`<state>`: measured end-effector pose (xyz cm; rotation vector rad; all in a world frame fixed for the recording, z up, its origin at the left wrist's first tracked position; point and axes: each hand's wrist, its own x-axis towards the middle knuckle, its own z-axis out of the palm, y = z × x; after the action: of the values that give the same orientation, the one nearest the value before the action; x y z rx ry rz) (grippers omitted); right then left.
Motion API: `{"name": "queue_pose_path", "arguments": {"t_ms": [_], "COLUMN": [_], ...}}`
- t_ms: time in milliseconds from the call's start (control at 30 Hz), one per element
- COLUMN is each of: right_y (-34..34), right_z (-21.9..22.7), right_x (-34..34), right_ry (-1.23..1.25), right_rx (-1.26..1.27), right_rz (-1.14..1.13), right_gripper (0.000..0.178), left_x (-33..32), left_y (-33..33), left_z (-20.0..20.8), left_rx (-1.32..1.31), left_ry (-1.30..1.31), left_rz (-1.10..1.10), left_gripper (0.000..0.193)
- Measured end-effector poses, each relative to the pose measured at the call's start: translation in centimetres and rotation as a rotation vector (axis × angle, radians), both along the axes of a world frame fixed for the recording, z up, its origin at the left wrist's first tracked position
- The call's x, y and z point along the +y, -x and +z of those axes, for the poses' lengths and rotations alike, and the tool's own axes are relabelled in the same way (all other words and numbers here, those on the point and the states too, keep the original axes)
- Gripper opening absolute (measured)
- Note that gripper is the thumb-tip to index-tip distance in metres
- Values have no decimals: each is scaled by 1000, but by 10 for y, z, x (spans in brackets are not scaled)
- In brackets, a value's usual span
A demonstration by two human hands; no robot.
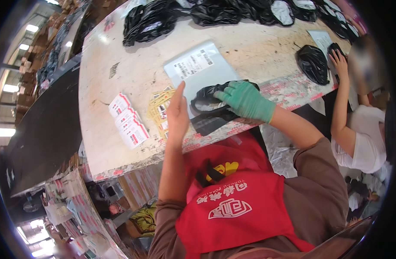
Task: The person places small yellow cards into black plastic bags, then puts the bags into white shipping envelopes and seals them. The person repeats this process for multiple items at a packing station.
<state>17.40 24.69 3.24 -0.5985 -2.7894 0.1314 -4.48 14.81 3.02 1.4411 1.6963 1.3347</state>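
My right hand (249, 102), in a green knit glove, has its fingers curled onto a black plastic bag (221, 113) at the table's near edge. A pale, greyish item shows through the bag's left part; its kind I cannot make out. Bare and raised edge-on, my left hand (176, 113) is just left of the bag, fingers stretched out and holding nothing. Partly under the bag lies a light grey mailing bag (221, 64) with a white printed label (193, 63). Yellowish printed cards (158, 110) are fanned out left of my left hand.
White-and-red cards (129, 123) lie farther left on the worn table (120, 52). Black plastic bundles (219, 14) line its far edge. At the right, a co-worker's hand (338, 62) rests by another black bag (313, 64). Stacked cartons (31, 56) stand beyond the left side.
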Motion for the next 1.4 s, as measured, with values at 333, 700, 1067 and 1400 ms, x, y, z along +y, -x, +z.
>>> {"name": "queue_pose_path", "arguments": {"t_ms": [333, 700, 1067, 1400], "right_y": [-116, -121, -11, 23], "right_z": [-22, -23, -5, -17], "right_x": [-22, -23, -83, -46], "right_ry": [199, 249, 405, 618], "right_rx": [128, 693, -67, -146], "right_rz": [-739, -702, -181, -167], "right_gripper": [58, 45, 64, 29], "left_x": [18, 10, 35, 13], "left_y": [-70, -53, -15, -52], "left_z": [-32, -49, -37, 1], "left_rx": [1024, 925, 99, 516], "left_ry": [95, -112, -34, -249], "left_rz": [-222, -185, -84, -180], "left_gripper": [65, 27, 23, 27]}}
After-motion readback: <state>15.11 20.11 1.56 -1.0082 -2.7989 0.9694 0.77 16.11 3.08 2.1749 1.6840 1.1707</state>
